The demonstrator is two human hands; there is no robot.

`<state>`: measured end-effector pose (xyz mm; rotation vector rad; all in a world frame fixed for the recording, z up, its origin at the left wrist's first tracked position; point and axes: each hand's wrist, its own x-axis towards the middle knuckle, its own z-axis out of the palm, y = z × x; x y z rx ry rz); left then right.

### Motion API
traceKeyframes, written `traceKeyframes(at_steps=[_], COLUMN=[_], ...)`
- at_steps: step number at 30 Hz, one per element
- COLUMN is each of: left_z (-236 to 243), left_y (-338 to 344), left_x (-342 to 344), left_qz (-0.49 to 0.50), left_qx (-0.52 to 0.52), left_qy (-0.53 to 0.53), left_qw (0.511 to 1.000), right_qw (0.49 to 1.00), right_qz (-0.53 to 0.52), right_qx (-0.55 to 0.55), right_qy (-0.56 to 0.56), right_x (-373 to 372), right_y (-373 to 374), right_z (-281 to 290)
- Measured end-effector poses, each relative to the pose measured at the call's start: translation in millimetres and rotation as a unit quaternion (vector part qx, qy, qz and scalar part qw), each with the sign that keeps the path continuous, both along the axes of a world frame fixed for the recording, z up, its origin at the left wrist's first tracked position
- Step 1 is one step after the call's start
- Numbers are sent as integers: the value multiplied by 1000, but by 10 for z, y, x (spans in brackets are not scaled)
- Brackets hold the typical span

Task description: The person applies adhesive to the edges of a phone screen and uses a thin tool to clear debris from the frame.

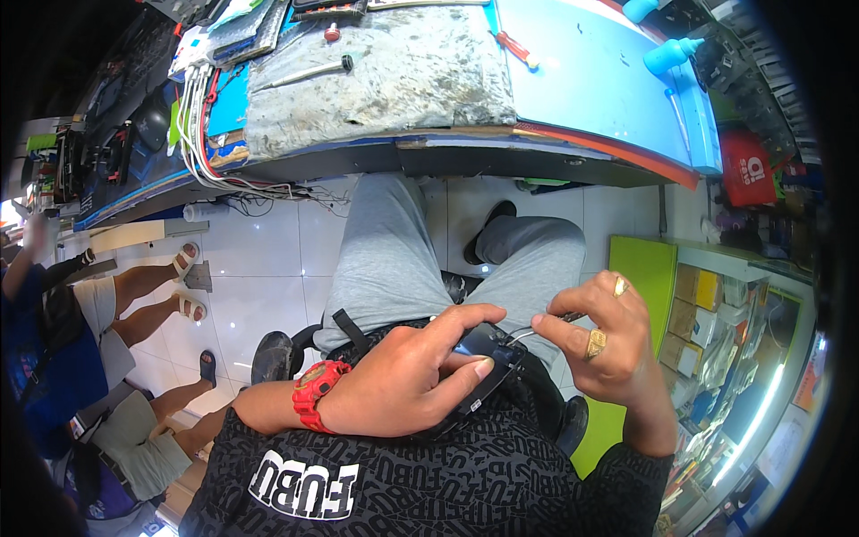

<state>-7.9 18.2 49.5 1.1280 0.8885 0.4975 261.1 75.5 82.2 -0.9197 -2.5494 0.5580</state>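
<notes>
In front of my body, low over my lap, my left hand (407,374) grips a dark, glossy, flat device (481,342) between thumb and fingers. A red watch is on that wrist. My right hand (601,336), with rings on its fingers, is closed in a pinch around a thin, curved metal tool (521,336). The tool's tip is at the upper right edge of the device; whether it touches cannot be made out. My fingers cover part of the device, and its exact kind does not show.
Ahead stands a workbench with a stained grey mat (385,89) and a blue mat (573,80). On it lie a red screwdriver (516,49), a black-tipped brush (309,72), a blue bottle (671,55) and white cables (192,116). A glass display case (716,358) is at right; people sit at left.
</notes>
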Motion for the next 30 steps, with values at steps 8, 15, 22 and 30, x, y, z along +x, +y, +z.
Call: traceKeyframes(at_steps=[8,15,22,30], left_z=[32,4,0,7], left_y=[19,11,18,18], left_x=[44,39,39,41], left_qz=[-17,-9,-18,-21], left_qx=[2,27,11,18], left_qy=[25,1,7,16], left_qw=[1000,1000,1000,999], right_qw=[997,998,998,996], right_qz=[67,67,62,68], right_qx=[22,-4,-19,-55], right_qy=[-35,-8,-4,-18], right_x=[-22,-35,-28,15], right_y=[205,249,243,261], right_z=[129,85,92,124])
